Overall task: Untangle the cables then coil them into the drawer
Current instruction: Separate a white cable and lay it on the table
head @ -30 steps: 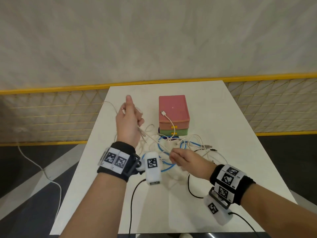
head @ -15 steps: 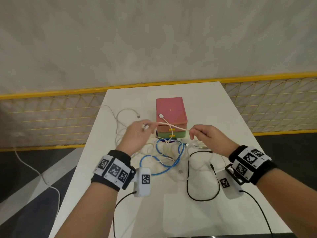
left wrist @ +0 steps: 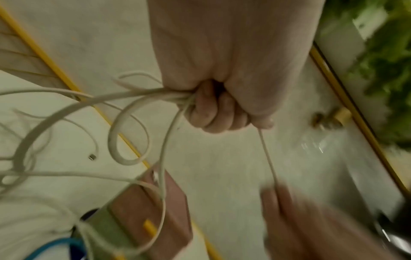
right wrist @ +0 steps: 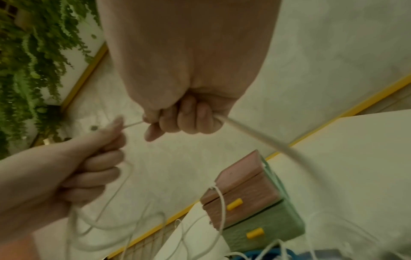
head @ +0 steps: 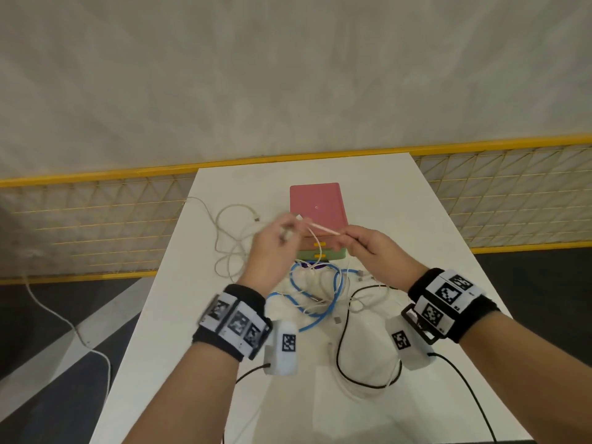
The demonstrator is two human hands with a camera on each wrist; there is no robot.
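Both hands are raised in front of the small drawer unit (head: 317,203), which has a pink top drawer, a green lower one and yellow handles. My left hand (head: 282,238) is a fist around several strands of white cable (left wrist: 142,98). My right hand (head: 362,245) grips the same white cable (right wrist: 266,139), and a short taut stretch (head: 320,227) runs between the two hands. More white loops (head: 224,238) trail to the left on the table. A blue cable (head: 320,290) and a black cable (head: 346,347) lie tangled with white strands below the hands.
The white table (head: 400,203) is narrow, with a yellow mesh fence (head: 96,225) behind and beside it. A loose white cord (head: 64,322) lies on the dark floor at the left. Black leads run from the wrist cameras (head: 285,347) over the near table edge.
My right hand rose from the tangle up to the drawer unit. My left hand came in from the left, and the two hands now hold a shorter stretch of cable between them.
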